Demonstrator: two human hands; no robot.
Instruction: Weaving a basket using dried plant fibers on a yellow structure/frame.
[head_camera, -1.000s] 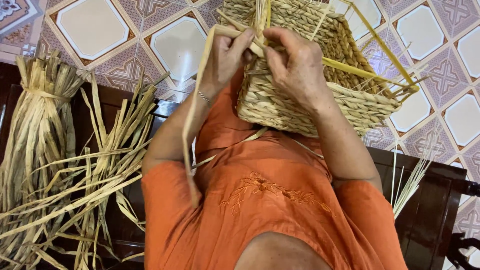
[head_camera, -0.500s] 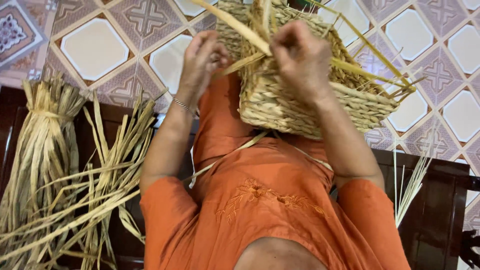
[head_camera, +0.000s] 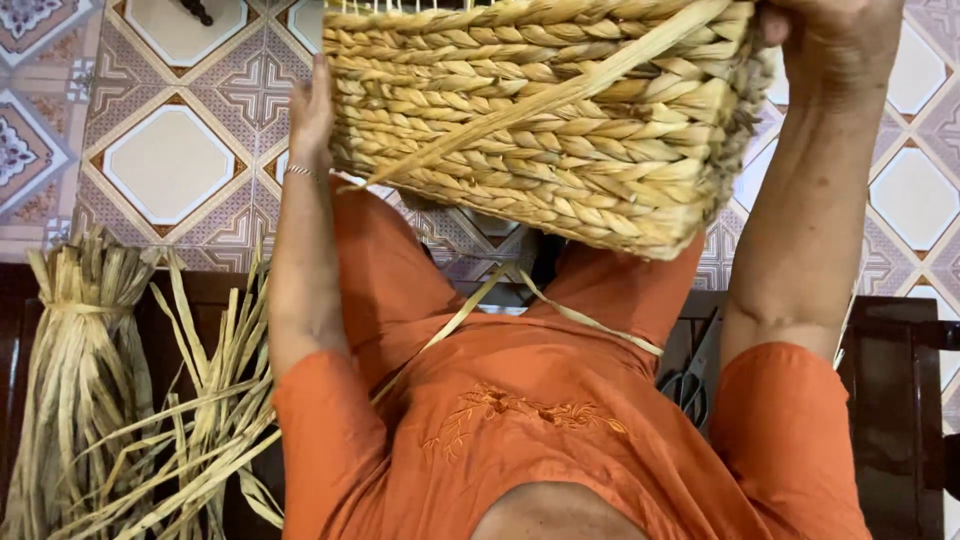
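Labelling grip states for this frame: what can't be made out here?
- Left hand, head view: fingers hidden behind the woven basket.
- Right hand, head view: fingers cut off by the top edge.
- Basket rim and inside: cut off by the top edge.
- Loose strip: both ends hidden.

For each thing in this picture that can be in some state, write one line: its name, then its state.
woven basket: held up and tilted, rim unfinished with stakes sticking out
left hand: flat against the basket's side
right hand: gripping the basket's top corner
loose strand: lying diagonally across the basket's side
tied bundle of dried leaves: bound near the top
loose dried leaves: untied, splayed out
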